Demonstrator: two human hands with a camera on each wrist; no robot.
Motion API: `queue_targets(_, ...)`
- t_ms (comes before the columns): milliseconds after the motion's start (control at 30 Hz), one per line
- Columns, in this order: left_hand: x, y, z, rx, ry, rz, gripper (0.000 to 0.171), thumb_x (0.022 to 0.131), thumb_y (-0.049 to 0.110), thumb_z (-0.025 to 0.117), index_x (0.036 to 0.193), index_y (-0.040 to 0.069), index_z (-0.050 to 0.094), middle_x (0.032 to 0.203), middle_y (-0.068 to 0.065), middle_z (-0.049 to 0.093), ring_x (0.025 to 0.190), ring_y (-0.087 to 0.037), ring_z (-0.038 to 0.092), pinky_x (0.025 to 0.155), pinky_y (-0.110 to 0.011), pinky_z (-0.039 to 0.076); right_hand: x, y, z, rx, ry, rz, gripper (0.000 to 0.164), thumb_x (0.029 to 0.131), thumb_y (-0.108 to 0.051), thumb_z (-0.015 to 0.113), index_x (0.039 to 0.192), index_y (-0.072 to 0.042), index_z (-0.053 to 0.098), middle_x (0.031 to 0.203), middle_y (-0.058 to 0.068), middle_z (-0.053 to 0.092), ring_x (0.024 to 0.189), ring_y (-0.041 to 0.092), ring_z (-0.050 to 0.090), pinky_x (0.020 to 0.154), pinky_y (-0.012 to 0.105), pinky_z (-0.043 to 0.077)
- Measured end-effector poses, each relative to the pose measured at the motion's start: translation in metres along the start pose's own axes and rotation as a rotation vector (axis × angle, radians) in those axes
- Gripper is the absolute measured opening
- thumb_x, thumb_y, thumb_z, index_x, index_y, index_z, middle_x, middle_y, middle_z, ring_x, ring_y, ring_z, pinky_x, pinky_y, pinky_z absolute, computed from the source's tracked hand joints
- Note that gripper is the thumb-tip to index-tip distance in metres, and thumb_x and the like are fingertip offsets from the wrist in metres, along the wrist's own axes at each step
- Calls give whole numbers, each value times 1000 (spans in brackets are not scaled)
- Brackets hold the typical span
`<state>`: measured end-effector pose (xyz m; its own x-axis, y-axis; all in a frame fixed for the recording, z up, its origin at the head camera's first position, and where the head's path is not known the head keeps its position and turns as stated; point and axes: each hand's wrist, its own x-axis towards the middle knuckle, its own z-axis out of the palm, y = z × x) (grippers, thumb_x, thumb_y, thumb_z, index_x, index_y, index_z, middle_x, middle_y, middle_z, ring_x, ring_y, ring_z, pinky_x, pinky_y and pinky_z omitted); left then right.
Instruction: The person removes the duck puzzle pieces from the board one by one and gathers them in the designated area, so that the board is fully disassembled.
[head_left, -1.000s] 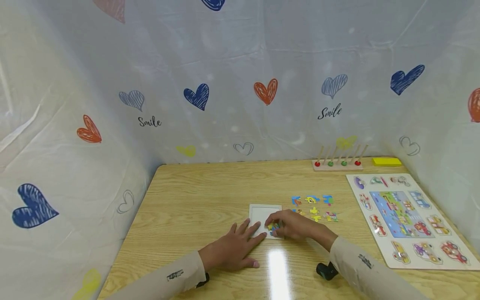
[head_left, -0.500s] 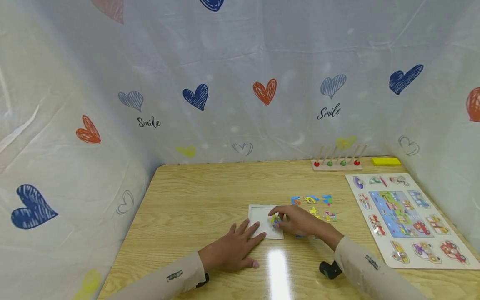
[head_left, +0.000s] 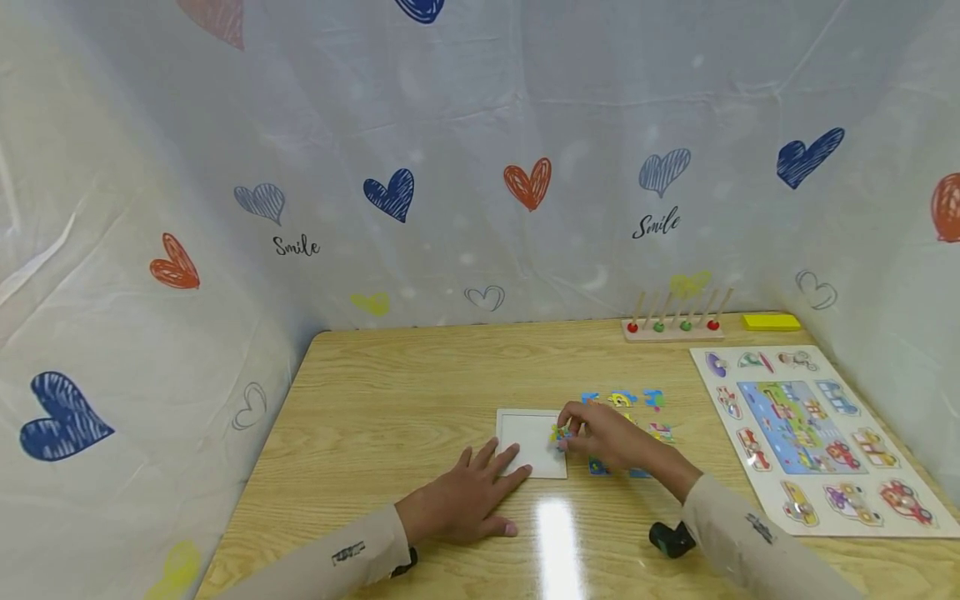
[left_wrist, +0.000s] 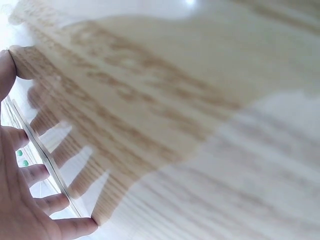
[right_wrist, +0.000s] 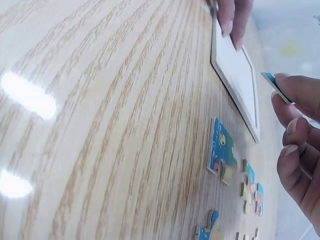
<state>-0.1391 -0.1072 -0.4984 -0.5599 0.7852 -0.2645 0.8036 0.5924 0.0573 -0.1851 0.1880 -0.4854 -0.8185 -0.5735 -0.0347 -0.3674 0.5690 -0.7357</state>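
A white puzzle tray [head_left: 523, 429] with a raised border lies on the wooden table. My left hand [head_left: 461, 502] rests on its near left part, fingers spread and straight. Between thumb and fingertips my right hand [head_left: 609, 437] pinches a jigsaw piece [head_left: 558, 434], close over the tray's right side. In the right wrist view that jigsaw piece [right_wrist: 278, 87] is tilted and raised above the table, its coloured face partly hidden by the thumb. Several loose jigsaw pieces [head_left: 622, 399] lie right of the tray, some of them behind the right hand.
A large wooden picture board [head_left: 787, 500] with vehicle pieces lies at the right. Behind it stand a peg rack [head_left: 673, 330] with red and green beads and a yellow block [head_left: 771, 322]. A white sheet with hearts [head_left: 450, 250] encloses the table [head_left: 390, 392].
My right hand has moved to the right with the jigsaw piece, from inside the tray toward its right edge, and turned the piece up. The left hand has stayed in place.
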Motion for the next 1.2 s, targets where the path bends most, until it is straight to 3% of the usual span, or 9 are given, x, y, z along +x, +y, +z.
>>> queue_targets(333,-1,0,0,8,15,7,78,100,68,32,163,25,15,169,-10,15,152,-42,21,110,-62,39,-8,6,-9,27,9,-6,26,101,-16,62,125,-6,64,92,-1,62,58,5,48,56,24,47)
queue_targets(700,-1,1,-2,5,18,5,77,100,67,34,163,25,16,169,-10,15,152,-41,21,111,-62,38,-28,16,-21,23,95,-41,19,101,-12,59,117,-4,66,87,-2,62,58,1,44,56,24,45)
queue_targets(1200,-1,1,-2,2,9,5,77,100,67,33,163,26,15,169,-10,14,153,-41,20,111,-62,37,-68,41,-35,129,76,59,27,99,-15,64,121,1,62,93,7,60,57,1,44,51,22,42)
